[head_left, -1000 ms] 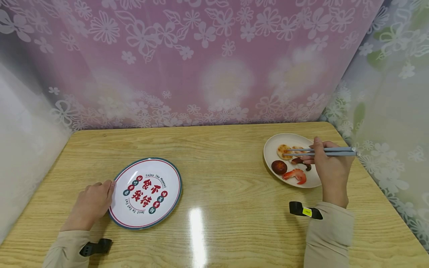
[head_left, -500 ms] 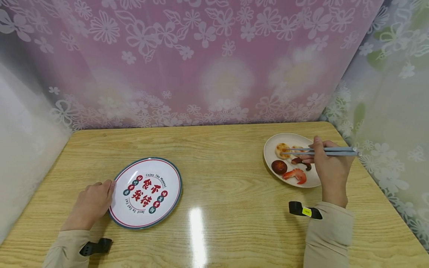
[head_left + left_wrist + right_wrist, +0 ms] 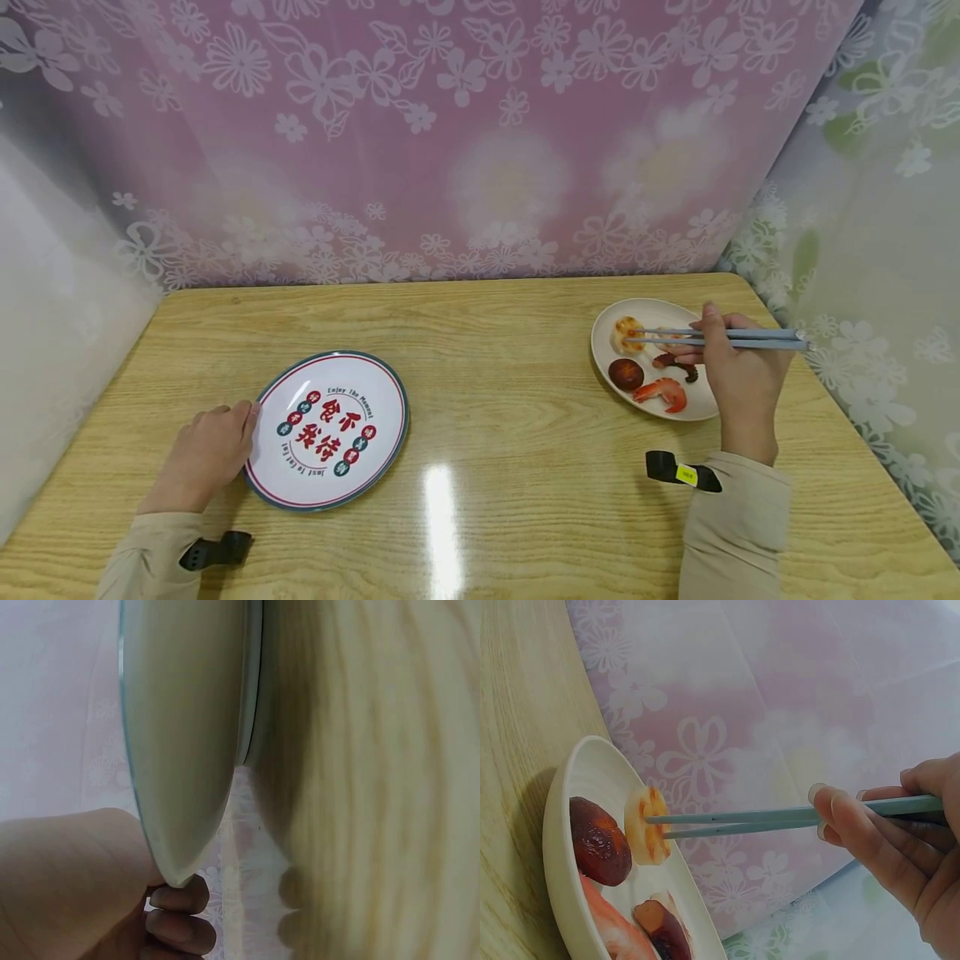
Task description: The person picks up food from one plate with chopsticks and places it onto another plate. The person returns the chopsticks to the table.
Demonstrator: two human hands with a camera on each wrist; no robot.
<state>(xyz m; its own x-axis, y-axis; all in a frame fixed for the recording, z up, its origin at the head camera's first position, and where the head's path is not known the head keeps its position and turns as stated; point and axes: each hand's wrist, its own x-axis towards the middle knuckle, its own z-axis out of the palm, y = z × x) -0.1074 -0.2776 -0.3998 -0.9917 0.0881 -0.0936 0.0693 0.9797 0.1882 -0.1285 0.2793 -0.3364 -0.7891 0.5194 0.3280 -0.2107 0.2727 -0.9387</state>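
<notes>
Near the right edge of the table [image 3: 510,375], the right hand [image 3: 746,383] pinches grey-blue chopsticks [image 3: 765,334], long axis parallel to the far edge, tips pointing left against a browned slice [image 3: 641,832] over the beige plate [image 3: 647,309], which holds a shrimp [image 3: 663,394], dark round piece [image 3: 626,374] and curled piece [image 3: 675,363]. Towards the left edge, the left hand [image 3: 206,457] pinches the rim of the printed plate [image 3: 382,387]; wood stretches between

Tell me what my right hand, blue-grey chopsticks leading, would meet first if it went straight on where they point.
The blue-grey chopsticks in your right hand would likely meet the round cream food piece with browned marks first; their tips seem to touch it, though depth is unclear.
</notes>
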